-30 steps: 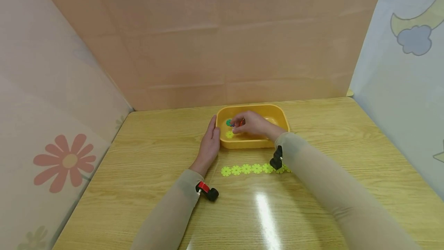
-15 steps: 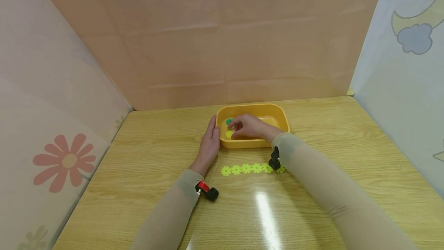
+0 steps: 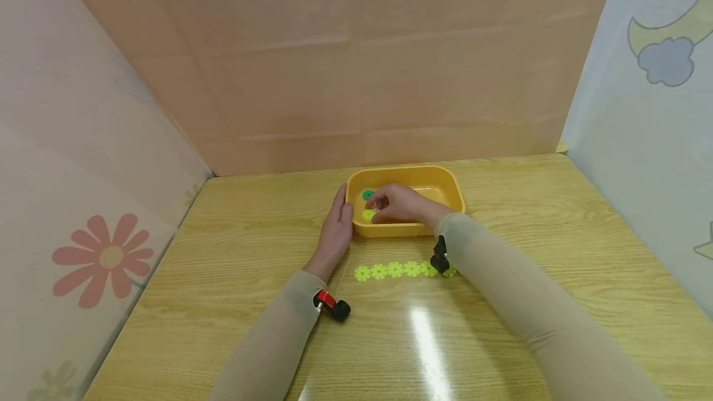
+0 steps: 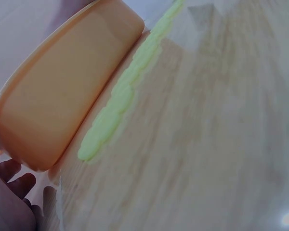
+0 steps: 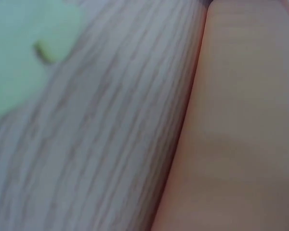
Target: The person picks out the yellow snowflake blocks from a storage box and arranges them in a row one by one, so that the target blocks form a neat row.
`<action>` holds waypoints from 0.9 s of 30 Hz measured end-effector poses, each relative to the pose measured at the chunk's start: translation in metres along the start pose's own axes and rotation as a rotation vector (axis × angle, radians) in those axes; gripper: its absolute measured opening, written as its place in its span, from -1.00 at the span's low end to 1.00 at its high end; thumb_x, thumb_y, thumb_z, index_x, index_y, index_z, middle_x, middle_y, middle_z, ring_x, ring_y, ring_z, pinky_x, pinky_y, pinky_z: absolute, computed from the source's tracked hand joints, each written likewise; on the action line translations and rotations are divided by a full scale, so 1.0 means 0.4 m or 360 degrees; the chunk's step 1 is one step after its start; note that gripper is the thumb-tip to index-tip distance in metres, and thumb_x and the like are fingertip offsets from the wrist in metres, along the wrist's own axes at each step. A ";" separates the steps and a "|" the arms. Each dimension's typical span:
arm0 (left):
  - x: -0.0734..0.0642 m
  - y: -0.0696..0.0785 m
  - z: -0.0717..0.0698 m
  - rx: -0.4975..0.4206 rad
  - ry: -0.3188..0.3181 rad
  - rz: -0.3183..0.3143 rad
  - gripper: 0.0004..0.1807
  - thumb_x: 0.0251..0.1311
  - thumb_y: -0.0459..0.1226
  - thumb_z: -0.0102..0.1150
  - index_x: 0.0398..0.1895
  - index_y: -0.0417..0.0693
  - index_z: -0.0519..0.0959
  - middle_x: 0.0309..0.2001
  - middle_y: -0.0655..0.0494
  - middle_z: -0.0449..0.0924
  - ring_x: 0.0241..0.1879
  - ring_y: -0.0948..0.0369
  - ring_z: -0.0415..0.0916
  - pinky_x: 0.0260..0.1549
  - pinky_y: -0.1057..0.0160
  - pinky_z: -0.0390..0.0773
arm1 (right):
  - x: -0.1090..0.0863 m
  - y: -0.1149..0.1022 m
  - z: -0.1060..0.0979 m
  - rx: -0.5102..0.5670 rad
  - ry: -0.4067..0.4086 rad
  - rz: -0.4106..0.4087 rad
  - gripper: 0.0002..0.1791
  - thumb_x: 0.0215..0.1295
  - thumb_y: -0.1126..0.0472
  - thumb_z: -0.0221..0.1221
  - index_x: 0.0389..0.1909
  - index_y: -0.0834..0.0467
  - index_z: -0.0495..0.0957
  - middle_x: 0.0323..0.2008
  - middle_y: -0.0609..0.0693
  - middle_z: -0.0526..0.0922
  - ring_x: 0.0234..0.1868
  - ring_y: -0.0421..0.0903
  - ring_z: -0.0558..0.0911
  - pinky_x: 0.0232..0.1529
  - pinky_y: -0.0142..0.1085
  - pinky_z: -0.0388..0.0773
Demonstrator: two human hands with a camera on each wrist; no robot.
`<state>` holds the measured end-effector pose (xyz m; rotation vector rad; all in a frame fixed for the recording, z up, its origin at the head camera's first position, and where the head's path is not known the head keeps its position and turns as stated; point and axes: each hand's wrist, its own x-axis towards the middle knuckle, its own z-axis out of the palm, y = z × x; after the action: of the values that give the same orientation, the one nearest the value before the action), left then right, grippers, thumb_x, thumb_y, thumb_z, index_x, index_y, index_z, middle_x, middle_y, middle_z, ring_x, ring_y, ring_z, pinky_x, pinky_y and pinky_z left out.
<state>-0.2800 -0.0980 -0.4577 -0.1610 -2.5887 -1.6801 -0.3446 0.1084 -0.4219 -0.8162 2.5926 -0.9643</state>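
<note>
My left hand (image 3: 337, 231) lies along the left outer wall of a yellow-orange plastic tray (image 3: 409, 230), fingers extended. Inside the tray, my right hand (image 3: 398, 202) is bent over its left part, thumb and fingertips close around a yellow snowflake disc (image 3: 367, 215). Whether they pinch the disc is unclear. A green snowflake disc (image 3: 368, 194) lies just beyond the fingertips. In front of the tray runs a row of linked yellow-green snowflake discs (image 3: 395, 270), its right end hidden by my right sleeve. The right wrist view shows neither hand.
The wooden table (image 3: 250, 246) meets a pinkish-brown back panel (image 3: 356, 79). Side panels with a printed flower (image 3: 111, 258) and a printed cloud (image 3: 665, 62) flank it. Black wrist mounts (image 3: 440, 257) hang near the row of discs.
My right hand has shifted slightly toward the tray's front left, from the blue and red bits under its fingers to the yellow disc. My left hand stays on the tray wall.
</note>
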 end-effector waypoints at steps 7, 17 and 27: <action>0.002 -0.004 0.001 0.0011 0.0005 -0.0001 -0.33 0.80 -0.04 -0.32 0.86 0.16 -0.01 0.76 0.14 0.09 0.71 0.07 0.06 0.66 -0.07 0.11 | -0.001 0.001 0.002 0.0023 0.0004 -0.0012 -0.70 0.39 0.22 0.53 0.08 0.19 0.82 -0.20 -0.02 0.73 -0.16 -0.06 0.60 -0.04 -0.20 0.61; 0.002 0.001 0.001 -0.0011 -0.0003 -0.0004 -0.33 0.81 -0.04 -0.31 0.86 0.20 -0.02 0.76 0.17 0.08 0.71 0.10 0.05 0.66 -0.05 0.11 | 0.000 -0.001 0.002 0.0037 0.0009 -0.0016 -0.75 0.39 0.24 0.52 0.02 0.19 0.80 -0.14 0.00 0.75 -0.11 -0.04 0.62 0.02 -0.15 0.63; 0.005 0.000 0.000 -0.0012 0.0003 -0.0005 -0.33 0.80 -0.05 -0.31 0.86 0.17 -0.01 0.76 0.16 0.09 0.71 0.10 0.05 0.67 -0.05 0.10 | 0.002 -0.001 0.002 -0.0001 0.0087 -0.0009 -0.80 0.38 0.24 0.53 -0.06 0.19 0.77 -0.14 0.00 0.77 -0.10 -0.03 0.66 0.08 -0.10 0.66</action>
<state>-0.2821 -0.0979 -0.4573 -0.1562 -2.5827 -1.6907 -0.3446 0.1074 -0.4224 -0.8083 2.6385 -1.0007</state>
